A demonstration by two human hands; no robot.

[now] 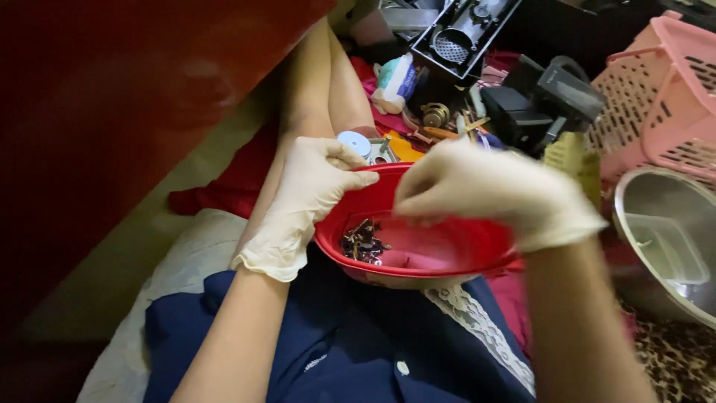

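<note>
A red plastic bowl (440,250) rests on my lap over dark blue cloth. A small heap of dark metal screws and parts (362,242) lies in its left half. My left hand (309,194), in a pale glove, grips the bowl's left rim between thumb and fingers. My right hand (485,186), also gloved, hovers over the bowl's far rim with its fingers curled downward; whether they pinch something is hidden.
A steel bowl (664,224) holding a clear plastic tub sits at the right. Pink plastic baskets (656,104) stand at the back right. Black machine parts (537,97), a white disc (353,142) and assorted tools crowd the floor beyond the bowl. A red panel (112,97) fills the left.
</note>
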